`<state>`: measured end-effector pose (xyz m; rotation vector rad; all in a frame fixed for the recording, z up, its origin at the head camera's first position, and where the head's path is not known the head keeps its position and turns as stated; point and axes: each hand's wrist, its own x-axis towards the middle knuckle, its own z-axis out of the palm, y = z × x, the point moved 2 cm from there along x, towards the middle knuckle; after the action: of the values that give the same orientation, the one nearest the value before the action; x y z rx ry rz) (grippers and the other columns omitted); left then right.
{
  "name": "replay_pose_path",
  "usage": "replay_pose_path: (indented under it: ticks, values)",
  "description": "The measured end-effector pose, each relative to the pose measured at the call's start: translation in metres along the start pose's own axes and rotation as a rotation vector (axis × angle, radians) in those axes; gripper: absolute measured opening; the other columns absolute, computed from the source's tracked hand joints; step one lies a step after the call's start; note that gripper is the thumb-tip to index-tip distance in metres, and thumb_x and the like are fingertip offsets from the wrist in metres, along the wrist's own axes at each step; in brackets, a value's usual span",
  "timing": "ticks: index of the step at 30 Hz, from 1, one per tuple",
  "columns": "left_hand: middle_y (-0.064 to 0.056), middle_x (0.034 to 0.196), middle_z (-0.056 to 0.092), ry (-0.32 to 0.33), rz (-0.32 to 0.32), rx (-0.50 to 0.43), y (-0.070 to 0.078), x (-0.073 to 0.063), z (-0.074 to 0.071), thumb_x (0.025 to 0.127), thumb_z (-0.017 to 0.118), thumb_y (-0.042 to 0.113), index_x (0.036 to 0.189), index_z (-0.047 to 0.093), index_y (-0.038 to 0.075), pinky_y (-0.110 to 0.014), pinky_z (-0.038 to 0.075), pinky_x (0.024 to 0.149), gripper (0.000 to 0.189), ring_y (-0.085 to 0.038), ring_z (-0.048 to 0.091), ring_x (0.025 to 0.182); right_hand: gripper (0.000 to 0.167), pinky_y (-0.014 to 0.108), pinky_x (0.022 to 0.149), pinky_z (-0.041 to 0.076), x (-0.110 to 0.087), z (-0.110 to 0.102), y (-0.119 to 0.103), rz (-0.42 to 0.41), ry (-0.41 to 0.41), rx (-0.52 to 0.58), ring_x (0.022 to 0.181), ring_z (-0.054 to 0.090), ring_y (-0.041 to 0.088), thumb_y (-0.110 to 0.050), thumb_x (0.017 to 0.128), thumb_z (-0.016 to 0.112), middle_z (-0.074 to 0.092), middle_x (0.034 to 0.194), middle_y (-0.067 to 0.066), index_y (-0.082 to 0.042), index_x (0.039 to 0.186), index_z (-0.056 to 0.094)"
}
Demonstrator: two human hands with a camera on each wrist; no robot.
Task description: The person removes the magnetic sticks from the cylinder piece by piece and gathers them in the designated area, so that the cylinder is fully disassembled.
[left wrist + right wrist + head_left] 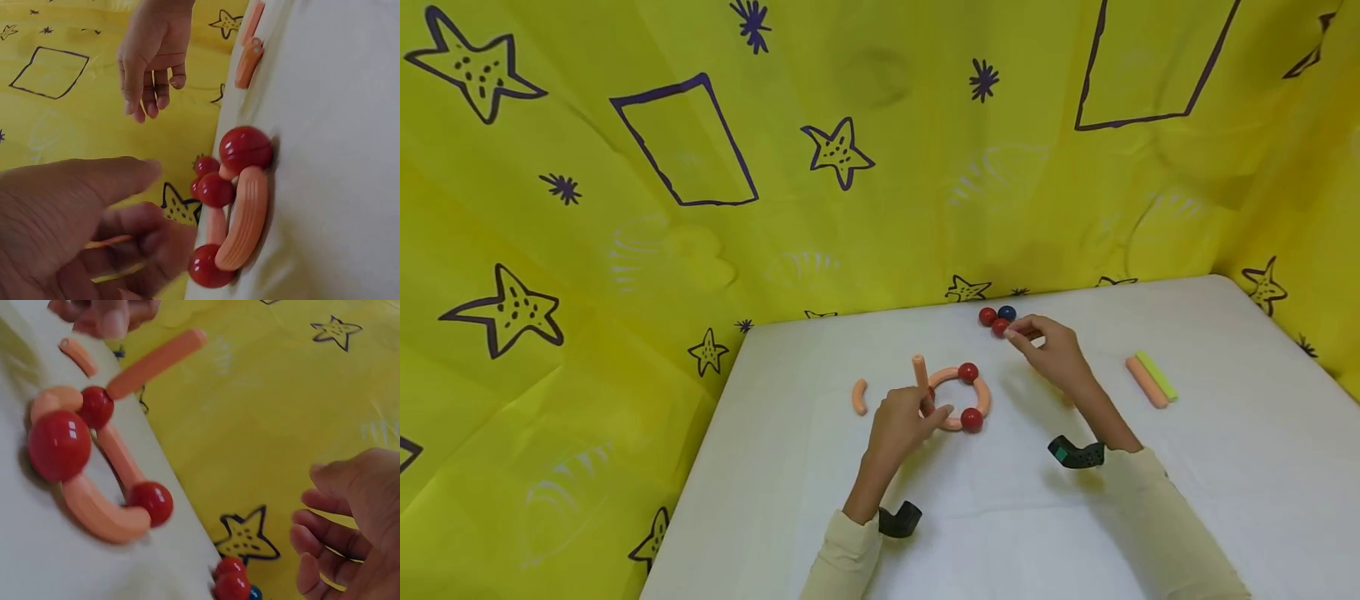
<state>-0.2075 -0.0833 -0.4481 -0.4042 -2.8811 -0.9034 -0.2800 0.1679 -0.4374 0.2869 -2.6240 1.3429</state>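
A ring of peach curved pieces joined by red balls lies on the white table. From one ball a straight peach rod sticks up at a slant. My left hand hovers beside the ring, its thumb and fingers apart; the left wrist view shows nothing held. Over the table to the right, my right hand hangs with loosely bent fingers. In the head view its fingertips overlap a loose red ball, but the right wrist view shows a gap between them. Another red ball and a blue ball sit beside that one.
A loose curved peach piece lies left of the ring. At the right, a peach stick and a green stick lie side by side. Another peach piece is mostly hidden by my right wrist. A yellow patterned cloth borders the table.
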Motion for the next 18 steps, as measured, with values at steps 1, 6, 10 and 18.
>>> replay_pose_path:
  ticks: [1, 6, 10, 18]
  values:
    - [0.008, 0.054, 0.048, -0.010, -0.018, 0.007, -0.003, 0.000, -0.001, 0.087, 0.073, 0.036, 0.063, 0.056, 0.014, -0.017, 0.027, 0.041, 0.036, -0.003, 0.038, 0.046, 0.033, 0.036, 0.078, 0.052, 0.001, 0.006, -0.003, -0.022, -0.032, 0.000, 0.102, 0.060, 0.032, -0.032, 0.098, 0.059, 0.067, 0.109, 0.016, -0.004, 0.114, 0.065]
    - [0.006, 0.053, 0.047, 0.008, -0.122, 0.050, -0.019, 0.002, -0.003, 0.085, 0.074, 0.036, 0.063, 0.056, 0.012, -0.020, 0.028, 0.046, 0.038, -0.006, 0.040, 0.046, 0.032, 0.038, 0.078, 0.054, 0.007, 0.032, -0.022, -0.166, -0.178, 0.019, 0.101, 0.063, 0.030, -0.024, 0.094, 0.066, 0.067, 0.111, 0.015, -0.002, 0.117, 0.065]
    - [-0.002, 0.064, 0.061, 0.047, -0.183, 0.058, -0.029, 0.007, -0.001, 0.082, 0.077, 0.037, 0.081, 0.065, 0.005, -0.024, 0.038, 0.050, 0.034, -0.012, 0.052, 0.054, 0.037, 0.038, 0.080, 0.055, 0.008, 0.052, -0.037, -0.218, -0.298, 0.041, 0.105, 0.063, 0.028, -0.025, 0.093, 0.068, 0.066, 0.117, 0.018, -0.004, 0.122, 0.062]
    - [-0.011, 0.090, 0.070, 0.016, -0.161, -0.017, -0.038, 0.021, 0.009, 0.083, 0.077, 0.036, 0.114, 0.064, 0.001, -0.028, 0.049, 0.060, 0.049, -0.021, 0.066, 0.080, 0.043, 0.043, 0.087, 0.056, 0.007, 0.086, -0.055, -0.240, -0.373, 0.091, 0.107, 0.064, 0.031, -0.022, 0.090, 0.071, 0.066, 0.119, 0.017, -0.001, 0.126, 0.059]
